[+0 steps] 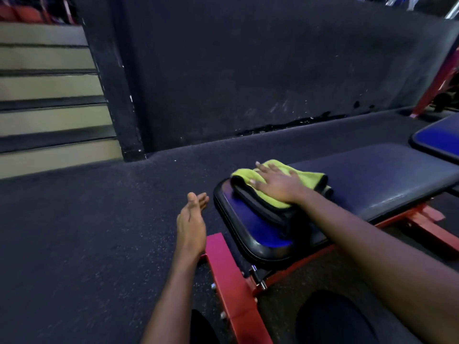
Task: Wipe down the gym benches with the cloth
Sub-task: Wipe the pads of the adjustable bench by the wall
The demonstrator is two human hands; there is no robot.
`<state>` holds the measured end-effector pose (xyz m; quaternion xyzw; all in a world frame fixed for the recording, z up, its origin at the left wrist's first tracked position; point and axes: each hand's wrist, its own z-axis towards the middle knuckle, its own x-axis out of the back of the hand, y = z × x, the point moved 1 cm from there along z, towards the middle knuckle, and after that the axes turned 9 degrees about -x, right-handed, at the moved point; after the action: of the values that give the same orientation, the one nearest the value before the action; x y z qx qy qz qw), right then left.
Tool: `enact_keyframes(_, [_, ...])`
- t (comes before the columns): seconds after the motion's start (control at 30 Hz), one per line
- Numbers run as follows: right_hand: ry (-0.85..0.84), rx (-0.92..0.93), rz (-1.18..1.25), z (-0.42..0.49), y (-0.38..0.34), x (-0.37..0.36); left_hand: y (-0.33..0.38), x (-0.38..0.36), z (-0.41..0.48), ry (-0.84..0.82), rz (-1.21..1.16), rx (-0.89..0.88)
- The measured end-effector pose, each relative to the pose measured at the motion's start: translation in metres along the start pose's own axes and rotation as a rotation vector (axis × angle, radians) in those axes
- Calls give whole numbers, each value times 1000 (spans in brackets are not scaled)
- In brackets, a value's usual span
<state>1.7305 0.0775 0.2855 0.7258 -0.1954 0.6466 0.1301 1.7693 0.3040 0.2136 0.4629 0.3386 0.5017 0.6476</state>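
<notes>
The yellow-green cloth (310, 178), edged in black and folded over a dark underside, lies on the desk (372, 175) close to its rounded near end. Its long axis runs along the desk's length. The desk itself stretches from that near end away to the right, on a red frame (223, 269).

The right hand (275, 184) lies palm-down on top of the cloth. Its fingers (263, 167) are straight and spread, pressing flat and pointing toward the desk's near end. Cloth shows past the fingertips and behind the wrist.

The left hand (190, 224) hangs in the air just off the desk's near end, above the dark floor (74, 219). It is open, fingers straight and together, touching nothing.

A second blue pad (439, 137) sits past the desk's far end.
</notes>
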Motion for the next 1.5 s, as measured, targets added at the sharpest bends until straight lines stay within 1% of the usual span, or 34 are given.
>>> enact_keyframes(0.07, [-9, 4, -19, 25, -27, 1, -2, 5, -3, 40, 31, -2])
enact_keyframes(0.13, [-4, 64, -2, 25, -50, -1, -2, 11, -2, 112, 49, -7])
enact_keyframes(0.17, [-2, 114, 0, 14, -58, -3, 0, 14, -1, 149, 52, -11])
enact_keyframes(0.23, [23, 231, -73, -22, -66, -15, 7, 16, 3, 196, 59, -28])
enact_keyframes(0.27, [52, 280, -115, -38, -67, -23, 13, 13, 4, 195, 74, -43])
enact_keyframes(0.3, [84, 306, -103, -50, -67, -29, 23, 9, 5, 190, 96, -57])
enact_keyframes(0.33, [126, 310, -5, -61, -66, -30, 34, 3, 6, 188, 127, -71])
enact_keyframes(0.37, [184, 287, 266, -70, -62, -26, 46, -5, 6, 187, 181, -83])
enact_keyframes(0.4, [286, 229, 629, -77, -56, -20, 59, -14, 7, 176, 265, -103])
enact_keyframes(0.43, [477, 122, 936, -85, -43, -16, 70, -26, 7, 138, 377, -130])
enact_keyframes(0.47, [712, -43, 1114, -94, -26, -14, 79, -39, 7, 67, 502, -145])
enact_keyframes(0.5, [923, -261, 1158, -106, -9, -14, 84, -54, 6, -39, 638, -115])
enact_keyframes(0.53, [1061, -507, 1161, -119, 10, -20, 87, -71, 1, -164, 774, -39])
enact_keyframes(0.57, [1106, -766, 1167, -132, 27, -29, 86, -86, -4, -276, 883, 42])
enact_keyframes(0.6, [1087, -1007, 1222, -140, 39, -42, 84, -100, -11, -362, 960, 107])
enact_keyframes(0.63, [1007, -1193, 1310, -142, 45, -54, 81, -110, -17, -409, 1024, 140])
enact_keyframes(0.67, [890, -1292, 1418, -140, 46, -64, 78, -116, -22, -422, 1066, 147])
enact_keyframes(0.7, [779, -1313, 1551, -136, 43, -71, 75, -117, -24, -423, 1084, 138])
enact_keyframes(0.77, [634, -1253, 1788, -123, 31, -79, 72, -109, -27, -419, 1047, 115])
enact_keyframes(0.8, [626, -1227, 1849, -116, 27, -80, 70, -101, -29, -423, 1010, 109])
enact_keyframes(0.87, [695, -1214, 1898, -109, 21, -81, 65, -84, -34, -443, 918, 95])
enact_keyframes(0.93, [781, -1224, 1894, -106, 20, -84, 59, -72, -41, -459, 821, 83])
enact_keyframes(1.0, [826, -1225, 1884, -103, 19, -85, 53, -67, -39, -461, 777, 47])
enact_keyframes(1.07, [864, -1216, 1875, -101, 19, -84, 42, -70, -12, -469, 828, 5])
enact_keyframes(1.17, [918, -1213, 1820, -101, 19, -84, 26, -79, 59, -587, 1013, -43])
enact_keyframes(1.2, [926, -1213, 1803, -100, 18, -84, 25, -82, 79, -627, 1037, -39])
enact_keyframes(1.27, [931, -1205, 1778, -101, 18, -86, 27, -90, 94, -648, 1041, -38])
enact_keyframes(1.33, [939, -1201, 1754, -100, 17, -87, 32, -88, 78, -609, 1058, -69])
enact_keyframes(1.4, [952, -1185, 1763, -100, 18, -90, 35, -77, 36, -559, 1010, -154])
enact_keyframes(1.47, [968, -1176, 1777, -100, 19, -92, 32, -63, -14, -512, 830, -275])
enact_keyframes(1.5, [971, -1178, 1778, -101, 18, -91, 32, -57, -33, -488, 735, -300])
